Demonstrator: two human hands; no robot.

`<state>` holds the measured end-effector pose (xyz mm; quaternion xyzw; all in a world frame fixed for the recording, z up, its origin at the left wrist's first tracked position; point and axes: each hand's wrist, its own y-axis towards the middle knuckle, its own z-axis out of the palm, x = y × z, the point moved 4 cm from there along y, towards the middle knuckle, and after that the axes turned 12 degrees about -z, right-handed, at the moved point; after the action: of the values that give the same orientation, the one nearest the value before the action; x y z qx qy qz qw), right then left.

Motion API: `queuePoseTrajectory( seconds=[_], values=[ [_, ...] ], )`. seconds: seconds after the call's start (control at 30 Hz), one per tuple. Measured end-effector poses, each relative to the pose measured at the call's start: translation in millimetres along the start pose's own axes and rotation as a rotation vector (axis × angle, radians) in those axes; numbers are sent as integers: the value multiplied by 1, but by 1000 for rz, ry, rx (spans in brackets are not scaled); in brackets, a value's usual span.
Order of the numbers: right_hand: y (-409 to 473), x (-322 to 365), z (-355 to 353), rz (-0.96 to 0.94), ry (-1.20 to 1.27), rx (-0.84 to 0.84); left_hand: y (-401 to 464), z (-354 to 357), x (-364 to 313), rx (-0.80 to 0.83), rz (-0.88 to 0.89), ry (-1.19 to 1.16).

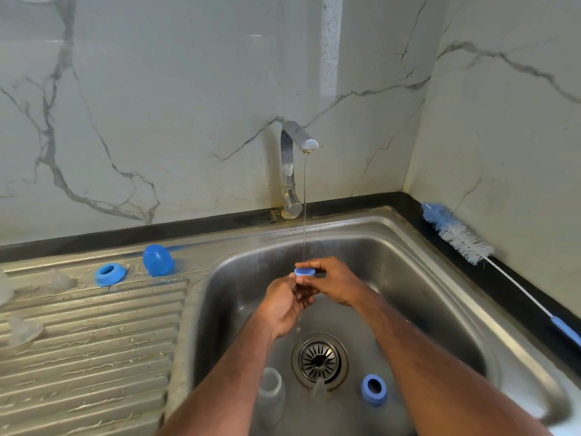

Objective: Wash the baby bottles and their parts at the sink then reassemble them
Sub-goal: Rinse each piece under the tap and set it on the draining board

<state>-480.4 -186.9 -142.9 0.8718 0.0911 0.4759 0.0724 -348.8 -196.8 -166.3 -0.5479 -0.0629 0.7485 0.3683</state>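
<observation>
Blue round plastic cap (304,271) | right hand (333,283) pinching it, left hand (283,302) probably too | wet, could slip toward steel drain strainer (319,360)

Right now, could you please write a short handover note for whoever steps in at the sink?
Both hands are over the basin: the left hand and right hand together hold a small blue cap under the thin stream from the tap.
On the draining board: a blue ring, a blue dome cover and clear teats, all wet, so apparently rinsed.
In the sink: a clear bottle and a second blue ring, seemingly unwashed.
The bottle brush lies on the right counter.
Left: finish the cap, wash the bottle and ring, reassemble.
</observation>
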Motion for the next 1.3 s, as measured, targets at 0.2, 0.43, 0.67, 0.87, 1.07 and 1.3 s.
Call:
queuePoseTrajectory(
  seconds=[0.2,0.43,0.67,0.87,1.07,1.3],
  values=[
    [2,-7,6,23,-205,-59,5,-14,5,-204,-68,258],
    [3,-17,10,94,-364,14,6,-23,3,-347,-46,347],
    [5,-20,22,131,-387,89,5,-21,6,-306,-53,416],
    [10,-15,19,95,-397,13,8,-21,7,-295,-24,404],
    [9,-17,22,145,-172,-66,5,-23,4,-243,53,249],
    [2,-17,22,294,514,-70,2,-18,5,-241,2,330]
  ],
)
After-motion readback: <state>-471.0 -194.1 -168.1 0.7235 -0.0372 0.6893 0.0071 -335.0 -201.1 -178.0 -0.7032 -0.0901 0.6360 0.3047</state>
